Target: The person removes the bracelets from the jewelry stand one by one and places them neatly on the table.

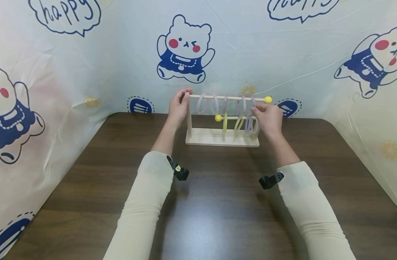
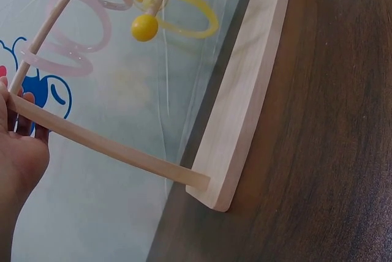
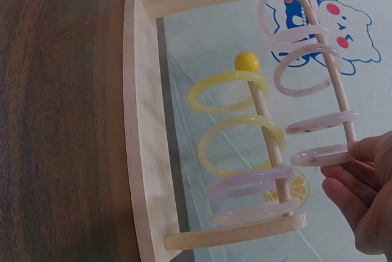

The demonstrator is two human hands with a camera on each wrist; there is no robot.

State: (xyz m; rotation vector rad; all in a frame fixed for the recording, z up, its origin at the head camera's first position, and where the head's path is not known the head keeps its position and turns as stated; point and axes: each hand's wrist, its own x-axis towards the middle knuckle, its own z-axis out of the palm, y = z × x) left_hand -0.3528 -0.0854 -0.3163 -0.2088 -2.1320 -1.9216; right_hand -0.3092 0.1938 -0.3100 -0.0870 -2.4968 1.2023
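A wooden bangle rack [image 1: 218, 140] stands at the table's far side, with two rods on posts. My left hand [image 1: 178, 108] grips the top of its left post [image 2: 110, 142], thumb in front and fingers behind. Near the right end of the upper rod [image 1: 231, 98], my right hand [image 1: 270, 117] pinches a pale pink bangle [image 3: 318, 156] that is around the rod. Several other pale pink and lilac bangles [image 2: 79, 20] hang along this rod. Yellow bangles [image 3: 226, 92], a purple one [image 3: 248, 183] and a pale one [image 3: 257, 212] hang on the lower rod.
A yellow ball [image 1: 268, 99] caps the upper rod's right end, and another yellow ball [image 3: 247, 62] caps the lower rod. Behind the brown table [image 1: 205, 202] hangs a pale cloth [image 1: 126, 54] printed with bears. Black wrist cameras [image 1: 181, 173] sit at both cuffs.
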